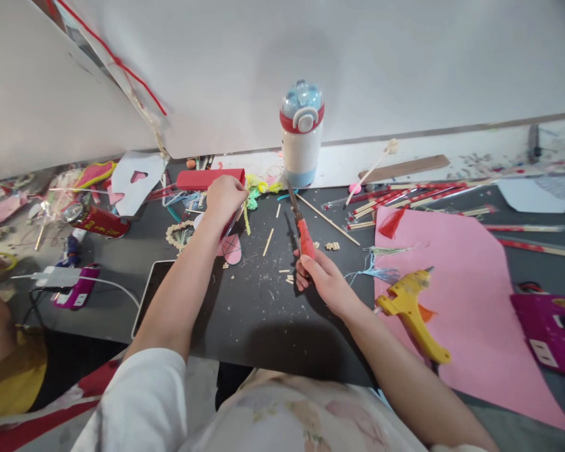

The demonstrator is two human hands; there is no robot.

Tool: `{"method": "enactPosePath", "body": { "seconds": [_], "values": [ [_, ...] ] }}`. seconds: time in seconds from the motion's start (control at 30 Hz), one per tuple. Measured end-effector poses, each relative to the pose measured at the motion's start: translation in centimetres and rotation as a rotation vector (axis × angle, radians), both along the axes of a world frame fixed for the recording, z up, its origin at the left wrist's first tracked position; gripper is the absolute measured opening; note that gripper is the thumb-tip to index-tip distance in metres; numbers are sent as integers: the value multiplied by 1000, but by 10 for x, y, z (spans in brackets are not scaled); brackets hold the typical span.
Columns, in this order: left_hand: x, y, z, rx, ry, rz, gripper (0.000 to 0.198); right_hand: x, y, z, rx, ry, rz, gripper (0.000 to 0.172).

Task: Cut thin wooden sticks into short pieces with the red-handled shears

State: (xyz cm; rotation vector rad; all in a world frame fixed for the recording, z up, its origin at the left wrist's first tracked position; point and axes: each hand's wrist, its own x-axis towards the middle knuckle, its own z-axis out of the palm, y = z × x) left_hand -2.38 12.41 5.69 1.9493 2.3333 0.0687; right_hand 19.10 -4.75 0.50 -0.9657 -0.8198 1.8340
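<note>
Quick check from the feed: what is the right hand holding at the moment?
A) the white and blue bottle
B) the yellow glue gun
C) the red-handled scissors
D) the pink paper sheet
C: the right hand grips the red-handled scissors, blades pointing away; the yellow glue gun lies untouched on the pink paper sheet.

Your right hand (321, 281) holds a cutter (303, 231) with a red grip and dark blades. Your left hand (223, 198) sits by a red box (207, 178) and a pink heart-shaped piece (232, 250). The counter (245, 314) is black, flecked with pale scraps. You have a yellow glue gun (412, 311) on pink paper (471, 301), and a white bottle (301, 135) with a red band and blue lid.
</note>
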Motion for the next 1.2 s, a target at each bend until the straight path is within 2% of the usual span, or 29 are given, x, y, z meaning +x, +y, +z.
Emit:
{"method": "enactPosePath", "body": {
  "seconds": [0.3, 0.57, 0.77, 0.97, 1.07, 1.2],
  "values": [
    [15, 7, -2, -2, 18, -34, 29, 0, -1, -5, 37, -32, 21, 33],
    [22, 13, -11, 39, 24, 1, 21, 0, -1, -3, 41, -32, 20, 35],
    [19, 13, 2, 101, 13, 13, 24, -1, -1, -4, 45, -28, 16, 35],
    [10, 25, 16, 177, 2, 71, 29, -2, 0, -1, 22, -21, 2, 38],
    [5, 34, 18, 226, -19, 94, 32, -1, 0, -1, 23, -24, -2, 38],
    [2, 40, 12, 237, -41, 101, 32, 0, 0, -1, 23, -24, 4, 37]
  ]
}}
